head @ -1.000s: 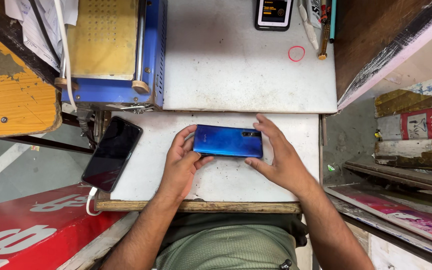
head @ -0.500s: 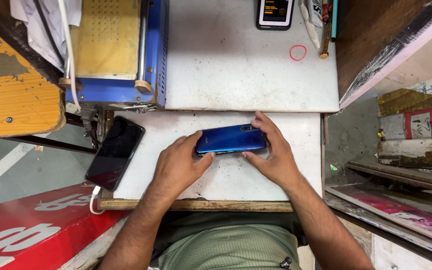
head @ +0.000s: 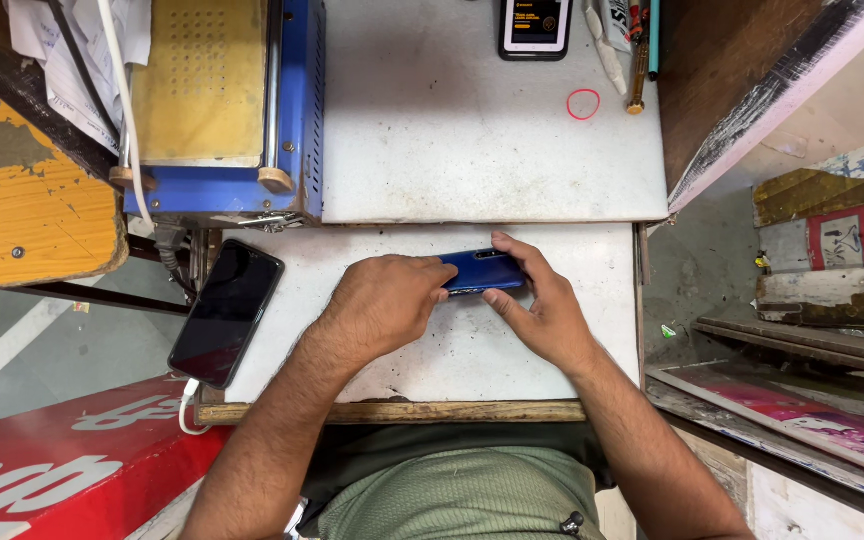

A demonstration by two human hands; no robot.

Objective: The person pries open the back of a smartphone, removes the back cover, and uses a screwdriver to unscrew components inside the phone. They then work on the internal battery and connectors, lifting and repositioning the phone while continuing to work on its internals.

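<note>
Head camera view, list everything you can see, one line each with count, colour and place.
blue phone: one, blue, on the near white slab, gripped by both hands
black phone: one, black, slab's left edge, white cable attached
lit phone: one, black with lit screen, top of far slab
blue machine: one, blue with yellow plate, upper left
red ring: one, red, far slab
tools: several, mixed, top right
left hand: covers the blue phone's left part
right hand: holds its right end

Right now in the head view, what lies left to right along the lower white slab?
Black phone → left hand → blue phone → right hand.
</note>
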